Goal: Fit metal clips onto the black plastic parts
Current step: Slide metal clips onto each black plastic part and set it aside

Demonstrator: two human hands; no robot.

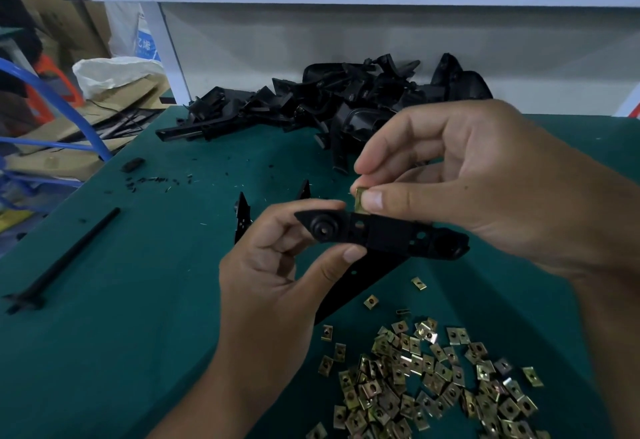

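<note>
Now, with your left hand (277, 258) pinching the black plastic part (381, 236) level above the surface (138, 300), keep your right hand (467, 182) gripping the metal clip (361, 200) at that part's upper edge and slide it on squarely.

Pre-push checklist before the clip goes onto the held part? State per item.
1. Black plastic part gripped firmly: ok, left hand holds its round-boss end between thumb and fingers.
2. Metal clip in hand: ok, right hand pinches it.
3. Clip at the part's top edge: ok, it sits right at the edge near a hole.
4. Clip mouth facing the edge: cannot tell, fingers cover it.
5. Clip seated: not ok, most of it stands above the edge.
6. Spare clips within reach: ok, pile of clips lies on the green mat.
</note>
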